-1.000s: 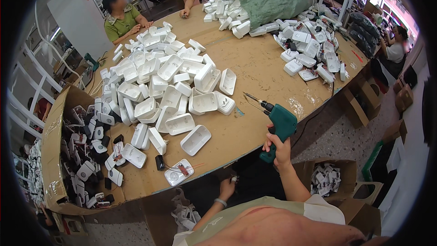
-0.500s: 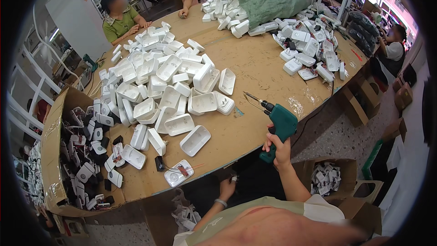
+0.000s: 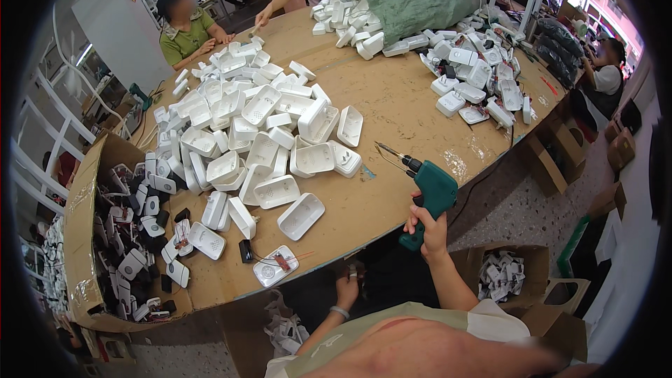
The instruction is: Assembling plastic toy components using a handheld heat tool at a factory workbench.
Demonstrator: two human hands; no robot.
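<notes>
My right hand (image 3: 430, 232) is wrapped round the handle of a green soldering gun (image 3: 437, 187). Its thin metal tip and wire guide point left, just above the table near its front edge. My left hand (image 3: 346, 288) is low by my dark-clothed lap, below the table edge, with fingers curled; what they hold, if anything, is too dark to make out. Closest to it on the table lies a white round-grilled cover (image 3: 275, 267) with a small red circuit board and thin wires. A black block (image 3: 245, 251) sits beside that cover.
White plastic housings (image 3: 262, 147) form a large heap left of centre. A cardboard box (image 3: 82, 238) of wired parts stands at left. Wired housings (image 3: 476, 73) and a green sack (image 3: 416, 0) are at the far right. Two people sit across the table; a cord (image 3: 476, 182) trails from the gun.
My left hand has shifted slightly, its fingers turning a little. The soldering gun stays in place. Across the table, a person in pink has reached an arm left toward the housings.
</notes>
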